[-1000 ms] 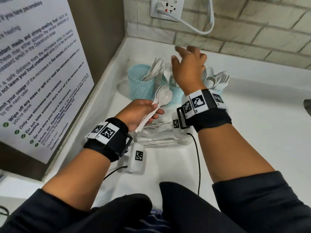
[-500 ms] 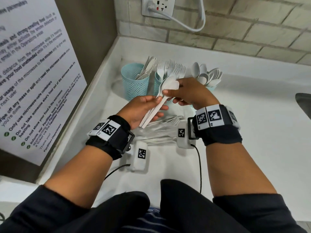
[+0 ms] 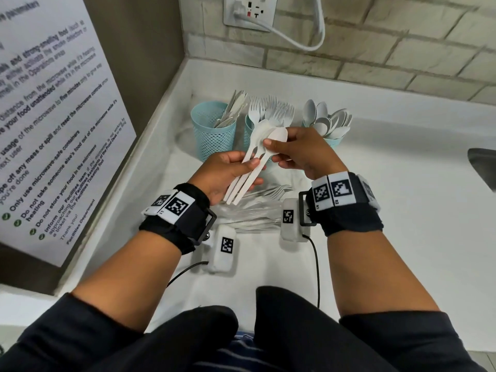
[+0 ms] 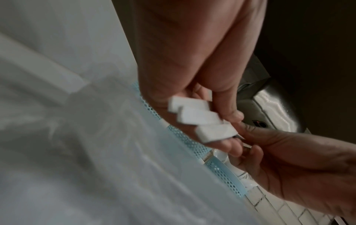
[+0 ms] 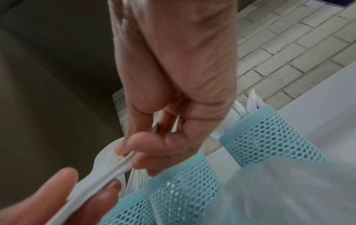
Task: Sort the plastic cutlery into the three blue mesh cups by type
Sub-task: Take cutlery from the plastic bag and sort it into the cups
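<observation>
Hid most of the middle blue mesh cup (image 3: 249,135) behind the two hands, with only a sliver of wall and the fork heads (image 3: 273,110) above it left showing. Covered nearly all of the right-hand cup (image 3: 334,142) as well, under the right hand (image 3: 303,151) and its own fan of spoon bowls (image 3: 328,120). Stood in full view only the left cup (image 3: 214,135), holding what looked like knives (image 3: 233,108), blurred at the tips.

Gripped a bundle of three white plastic spoons (image 3: 252,167) in the left hand (image 3: 225,173), fingers and thumb curled round the handles, just in front of the cups and clear of the counter. Pinched the bowl of one spoon between right thumb and fingertips. Showed three square handle ends (image 4: 192,112) stepped one past the other in the left wrist view, all else there soft and smeared.

Lay partly under the wrists a pile of unsorted cutlery (image 3: 257,208) in what seemed a clear wrapper, its contents hard to count.

Stood all three cups in a row near the back corner of the white counter (image 3: 402,197), close to the raised rim by the notice board (image 3: 53,130) on the left and short of the brick wall (image 3: 402,49). Stretched open white surface to the right, as far as a metal sink edge (image 3: 483,165) cut off by the frame. Hung a white cable (image 3: 308,41) from the wall socket (image 3: 249,12) above the cups.
</observation>
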